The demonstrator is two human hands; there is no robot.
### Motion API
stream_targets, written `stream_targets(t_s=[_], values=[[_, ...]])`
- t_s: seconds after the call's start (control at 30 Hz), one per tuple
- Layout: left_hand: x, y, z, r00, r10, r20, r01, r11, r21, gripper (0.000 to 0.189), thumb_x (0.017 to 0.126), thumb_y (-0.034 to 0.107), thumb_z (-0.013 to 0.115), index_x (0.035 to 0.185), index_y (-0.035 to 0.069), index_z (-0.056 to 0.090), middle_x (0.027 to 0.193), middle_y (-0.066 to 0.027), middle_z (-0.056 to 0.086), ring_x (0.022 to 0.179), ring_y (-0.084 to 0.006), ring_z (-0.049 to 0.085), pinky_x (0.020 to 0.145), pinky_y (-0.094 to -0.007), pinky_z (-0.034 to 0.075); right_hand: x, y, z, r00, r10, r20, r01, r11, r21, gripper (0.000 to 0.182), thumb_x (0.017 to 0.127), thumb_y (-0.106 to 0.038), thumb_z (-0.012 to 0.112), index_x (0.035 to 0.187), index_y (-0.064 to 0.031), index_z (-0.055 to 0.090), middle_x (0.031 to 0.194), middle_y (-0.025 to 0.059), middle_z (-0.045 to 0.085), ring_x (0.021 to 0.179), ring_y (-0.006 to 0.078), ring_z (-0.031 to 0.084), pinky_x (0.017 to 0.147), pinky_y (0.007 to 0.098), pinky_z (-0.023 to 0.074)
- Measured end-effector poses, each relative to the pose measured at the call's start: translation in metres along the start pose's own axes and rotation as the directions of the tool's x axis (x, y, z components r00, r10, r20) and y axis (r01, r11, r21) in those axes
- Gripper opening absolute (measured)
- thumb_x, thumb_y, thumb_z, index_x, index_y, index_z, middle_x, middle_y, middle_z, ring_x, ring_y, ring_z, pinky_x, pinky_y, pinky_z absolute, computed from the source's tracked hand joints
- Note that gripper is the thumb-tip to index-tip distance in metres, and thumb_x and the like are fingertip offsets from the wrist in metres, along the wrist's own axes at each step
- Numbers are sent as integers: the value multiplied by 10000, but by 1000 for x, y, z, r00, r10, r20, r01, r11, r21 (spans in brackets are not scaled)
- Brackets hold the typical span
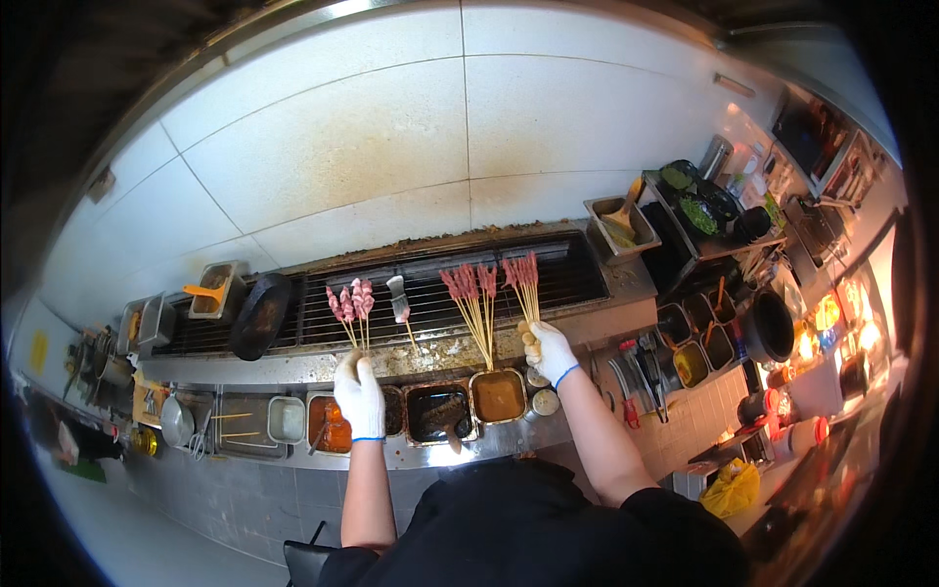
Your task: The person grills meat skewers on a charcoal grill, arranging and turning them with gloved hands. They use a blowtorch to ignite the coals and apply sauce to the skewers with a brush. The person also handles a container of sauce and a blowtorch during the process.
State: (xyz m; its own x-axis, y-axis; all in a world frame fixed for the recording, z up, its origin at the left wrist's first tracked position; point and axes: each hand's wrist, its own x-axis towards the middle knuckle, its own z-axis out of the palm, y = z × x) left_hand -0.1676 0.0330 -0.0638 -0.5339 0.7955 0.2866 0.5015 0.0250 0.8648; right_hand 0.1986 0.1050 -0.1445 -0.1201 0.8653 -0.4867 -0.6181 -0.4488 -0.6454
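Note:
Before me runs a long charcoal-style grill with a wire grate [312, 308]. My left hand [361, 400], in a white knit glove, grips the stick ends of several skewers with pink meat chunks [357, 299], their meat over the grate. My right hand [550, 352], gloved alike, holds a bunch of bamboo skewers with thin red meat [522, 271] at the grill's right part. Between my hands another bunch of red meat skewers [468, 282] lies across the grill, its sticks converging near the front edge. Left of that bunch is one skewer with a grey and pale piece [399, 297].
A dark oval pan [261, 315] rests on the grate's left part. Along the front stand metal sauce trays, one with brown liquid [499, 397], one with red sauce [328, 425]. A metal container with a brush [623, 227] sits at the right end. Tongs [649, 374] lie nearer.

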Motion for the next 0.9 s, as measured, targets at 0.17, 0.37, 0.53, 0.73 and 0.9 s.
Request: stream_targets(t_s=[0.17, 0.37, 0.53, 0.73, 0.9], values=[[-1, -42, -11, 995, -84, 55, 87, 995, -54, 356, 1035, 190, 579, 1261, -71, 667, 1238, -192, 711, 1143, -265, 661, 1048, -364, 480, 8, -8, -8, 995, 103, -8, -101, 985, 139, 214, 1082, -274, 559, 1112, -89, 661, 815, 28, 646, 500, 105, 467, 404, 244, 346], [1, -27, -10, 971, -142, 191, 155, 986, -57, 350, 1044, 186, 576, 1272, -66, 656, 1209, -160, 716, 1078, -223, 658, 1003, -347, 497, -26, -33, -1, 968, 36, -249, -139, 902, -408, 574, 1031, -566, 555, 1015, -13, 706, 788, 145, 721, 786, 298, 757, 585, 408, 588], [11, -38, -10, 989, -101, 106, 107, 993, -56, 330, 1058, 155, 538, 1276, -67, 650, 1220, -169, 709, 1109, -231, 658, 1026, -343, 490, -58, -61, -111, 599, -644, -475, 62, 629, -775, 479, 1002, -445, 636, 1001, 32, 681, 888, 205, 742, 797, 342, 729, 731, 427, 573], [-17, -20, 17, 989, -147, 0, 139, 933, -333, 349, 1092, 167, 523, 1340, -68, 594, 1287, -166, 668, 1173, -219, 629, 1034, -337, 484, -32, -74, -240, 853, -125, -506, 172, 984, 48, 340, 986, -302, 706, 1107, -11, 581, 869, 144, 624, 684, 292, 646, 653, 433, 595], [-76, 13, 78, 992, -84, 89, 97, 983, -159, 328, 1083, 173, 563, 1325, -40, 622, 1263, -124, 684, 1135, -180, 635, 1000, -303, 497, 6, -46, -310, 993, -62, -99, 102, 876, 471, 171, 1028, -170, 662, 1046, -8, 610, 854, 131, 632, 695, 272, 655, 767, 455, 629]])
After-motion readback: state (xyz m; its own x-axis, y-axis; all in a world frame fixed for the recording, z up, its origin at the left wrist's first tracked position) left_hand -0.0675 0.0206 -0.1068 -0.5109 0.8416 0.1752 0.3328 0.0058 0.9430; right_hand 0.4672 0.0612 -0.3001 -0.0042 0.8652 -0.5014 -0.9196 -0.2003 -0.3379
